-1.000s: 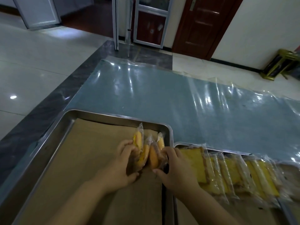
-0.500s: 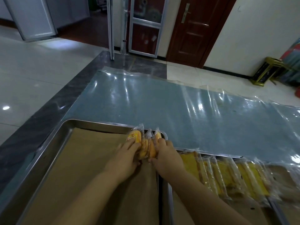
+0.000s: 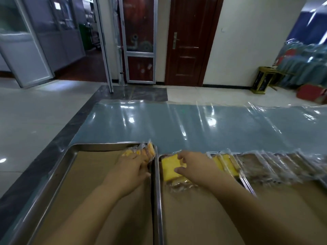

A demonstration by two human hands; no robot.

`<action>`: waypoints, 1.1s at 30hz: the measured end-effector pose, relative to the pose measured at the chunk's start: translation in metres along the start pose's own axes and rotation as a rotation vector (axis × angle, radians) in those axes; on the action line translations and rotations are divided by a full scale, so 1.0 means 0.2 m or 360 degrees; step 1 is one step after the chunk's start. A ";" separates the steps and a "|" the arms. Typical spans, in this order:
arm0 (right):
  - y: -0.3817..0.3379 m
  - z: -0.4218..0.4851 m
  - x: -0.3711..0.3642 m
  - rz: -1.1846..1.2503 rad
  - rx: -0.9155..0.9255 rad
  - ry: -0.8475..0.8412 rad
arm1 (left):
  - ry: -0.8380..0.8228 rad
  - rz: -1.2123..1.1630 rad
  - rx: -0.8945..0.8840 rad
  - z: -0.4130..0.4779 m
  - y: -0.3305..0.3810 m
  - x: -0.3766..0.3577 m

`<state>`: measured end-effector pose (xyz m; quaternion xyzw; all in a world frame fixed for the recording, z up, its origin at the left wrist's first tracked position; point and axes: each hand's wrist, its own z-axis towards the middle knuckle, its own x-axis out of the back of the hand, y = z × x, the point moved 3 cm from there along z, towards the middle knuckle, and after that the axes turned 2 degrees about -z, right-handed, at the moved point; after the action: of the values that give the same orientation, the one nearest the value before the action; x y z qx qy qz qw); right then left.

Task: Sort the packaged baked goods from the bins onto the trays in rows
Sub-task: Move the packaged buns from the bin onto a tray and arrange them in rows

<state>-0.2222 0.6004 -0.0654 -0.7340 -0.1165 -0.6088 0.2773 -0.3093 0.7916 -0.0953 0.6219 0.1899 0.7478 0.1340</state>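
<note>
Your left hand presses a few upright clear-wrapped orange pastries into the far right corner of the paper-lined steel left tray. Your right hand pinches a wrapped yellow cake slice on the right tray. Release carelessly, and the pastries may topple.

Small orange cakes in clear wrappers stand upright in the left tray's far right corner. Yellow wrapped slices lean in a row across the right tray.
</note>
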 end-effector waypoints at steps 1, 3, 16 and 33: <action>0.04 -0.08 0.04 -0.0012 0.0022 0.0023 | 0.0020 0.0020 -0.0027 -0.03 0.09 0.01; 0.13 -0.25 0.12 -0.0025 0.0068 0.0092 | 0.0044 0.0050 -0.0047 -0.09 0.29 0.02; 0.98 -1.32 0.58 -0.0056 0.0206 0.0377 | -0.0007 0.0001 -0.0233 -0.43 1.66 -0.31; 2.15 -1.48 1.06 -0.0187 -0.0088 0.0527 | 0.0024 -0.0144 -0.0519 0.15 2.59 -0.72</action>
<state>-0.1998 0.0491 0.0554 -0.6231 -0.0952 -0.7395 0.2363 -0.2344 0.2697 0.0169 0.5771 0.0950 0.7665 0.2653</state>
